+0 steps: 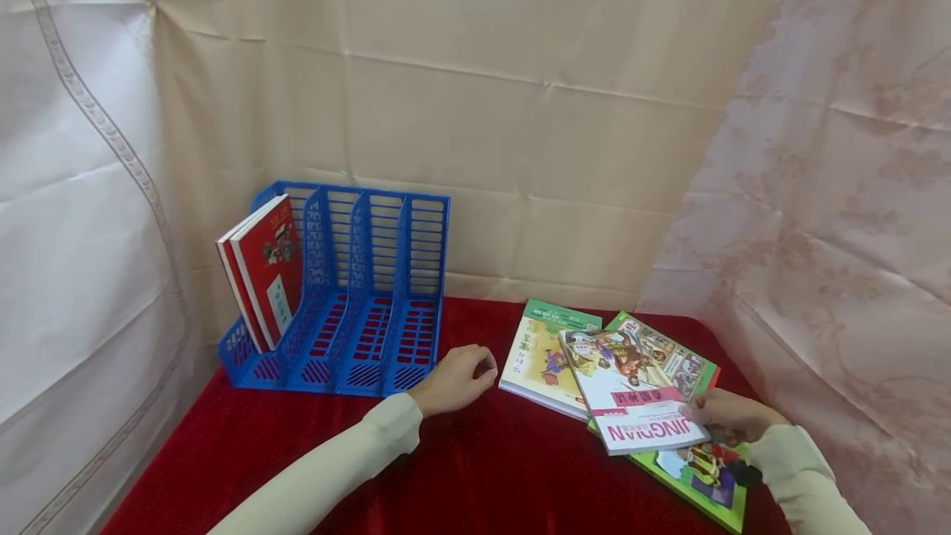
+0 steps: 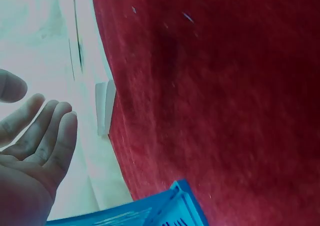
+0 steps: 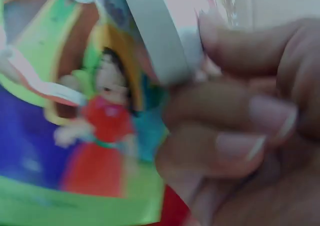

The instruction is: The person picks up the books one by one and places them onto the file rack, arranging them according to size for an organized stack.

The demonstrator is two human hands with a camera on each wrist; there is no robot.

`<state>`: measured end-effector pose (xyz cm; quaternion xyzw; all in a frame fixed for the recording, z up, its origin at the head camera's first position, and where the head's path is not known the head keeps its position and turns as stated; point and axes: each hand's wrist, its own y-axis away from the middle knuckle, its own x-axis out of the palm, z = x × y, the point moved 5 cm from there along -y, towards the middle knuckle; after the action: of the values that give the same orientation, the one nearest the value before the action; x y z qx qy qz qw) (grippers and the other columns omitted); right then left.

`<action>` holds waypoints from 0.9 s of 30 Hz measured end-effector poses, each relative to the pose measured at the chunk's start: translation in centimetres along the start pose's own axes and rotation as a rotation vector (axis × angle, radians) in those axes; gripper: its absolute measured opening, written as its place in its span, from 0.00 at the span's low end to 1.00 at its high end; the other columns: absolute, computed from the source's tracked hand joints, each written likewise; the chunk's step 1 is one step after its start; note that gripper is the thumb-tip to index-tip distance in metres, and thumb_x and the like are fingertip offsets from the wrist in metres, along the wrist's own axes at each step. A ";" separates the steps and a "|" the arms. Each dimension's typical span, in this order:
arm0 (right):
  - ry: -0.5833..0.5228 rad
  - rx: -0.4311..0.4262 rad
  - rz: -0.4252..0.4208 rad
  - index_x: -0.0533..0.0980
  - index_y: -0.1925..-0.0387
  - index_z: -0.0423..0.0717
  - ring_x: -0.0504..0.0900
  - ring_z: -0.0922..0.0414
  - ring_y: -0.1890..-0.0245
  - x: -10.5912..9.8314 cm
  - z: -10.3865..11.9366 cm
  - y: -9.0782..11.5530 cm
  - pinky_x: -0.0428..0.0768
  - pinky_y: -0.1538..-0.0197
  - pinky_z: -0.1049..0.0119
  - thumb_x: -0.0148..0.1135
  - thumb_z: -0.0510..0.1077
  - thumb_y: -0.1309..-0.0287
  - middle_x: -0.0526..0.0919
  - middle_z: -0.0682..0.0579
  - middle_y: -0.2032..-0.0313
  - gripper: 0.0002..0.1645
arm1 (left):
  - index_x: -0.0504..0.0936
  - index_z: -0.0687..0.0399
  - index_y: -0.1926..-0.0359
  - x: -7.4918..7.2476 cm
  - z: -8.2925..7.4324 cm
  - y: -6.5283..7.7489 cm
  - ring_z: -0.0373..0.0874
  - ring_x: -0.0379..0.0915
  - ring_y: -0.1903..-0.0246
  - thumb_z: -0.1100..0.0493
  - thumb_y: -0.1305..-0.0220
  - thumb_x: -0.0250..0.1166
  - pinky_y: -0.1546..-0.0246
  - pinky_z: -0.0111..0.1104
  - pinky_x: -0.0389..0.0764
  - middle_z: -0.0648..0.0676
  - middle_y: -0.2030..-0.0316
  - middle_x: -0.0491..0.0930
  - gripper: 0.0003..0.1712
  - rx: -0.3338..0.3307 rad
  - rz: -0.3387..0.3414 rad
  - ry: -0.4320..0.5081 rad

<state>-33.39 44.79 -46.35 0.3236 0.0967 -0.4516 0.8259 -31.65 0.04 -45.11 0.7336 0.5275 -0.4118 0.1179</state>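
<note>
At the right of the head view my right hand point(image 1: 731, 415) pinches the lower right corner of a white-and-pink book point(image 1: 642, 407) between thumb and curled fingers. In the right wrist view the thumb point(image 3: 240, 45) lies on the cover and the fingers fold under the page edges point(image 3: 165, 40). Beneath it lie a green picture book point(image 1: 721, 477) and, to the left, a yellow-and-green book point(image 1: 546, 357). My left hand point(image 1: 456, 378) hovers over the red cloth beside the rack, its fingers loosely bent and holding nothing; the left wrist view shows them relaxed.
A blue file rack point(image 1: 364, 295) with several slots stands at the back left. Red books point(image 1: 271, 267) lean in its leftmost slot. Red cloth point(image 1: 475, 469) covers the table, and a beige curtain point(image 1: 520, 106) hangs behind it.
</note>
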 end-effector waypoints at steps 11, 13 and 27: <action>-0.458 -0.117 0.172 0.58 0.27 0.35 0.67 0.69 0.84 2.6 -0.7 -0.2 0.67 0.77 0.74 0.47 0.42 0.21 0.89 0.42 0.54 0.29 | 0.84 0.55 0.53 1.2 -0.1 -0.5 0.36 0.74 0.66 0.59 0.29 0.64 0.61 0.29 0.78 0.42 0.64 0.79 0.08 -0.054 0.052 0.017; -0.400 -0.107 0.093 0.54 0.26 0.31 0.72 0.67 0.80 2.9 -0.8 -0.3 0.73 0.74 0.73 0.50 0.44 0.21 0.88 0.43 0.55 0.34 | 0.84 0.55 0.53 1.2 -0.2 -0.6 0.36 0.74 0.65 0.59 0.28 0.63 0.60 0.28 0.78 0.42 0.64 0.79 0.08 -0.046 0.053 0.016; -0.390 -0.072 0.084 0.68 0.36 0.34 0.70 0.67 0.82 4.6 -0.3 -0.3 0.67 0.78 0.75 0.51 0.48 0.22 0.89 0.46 0.60 0.24 | 0.85 0.54 0.56 2.6 0.0 -1.1 0.34 0.74 0.66 0.60 0.29 0.64 0.61 0.29 0.79 0.41 0.66 0.79 0.05 -0.006 0.060 0.059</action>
<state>-30.91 41.74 -48.83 0.2039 -0.0628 -0.4669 0.8582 -32.33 2.30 -46.71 0.7605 0.5099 -0.3846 0.1168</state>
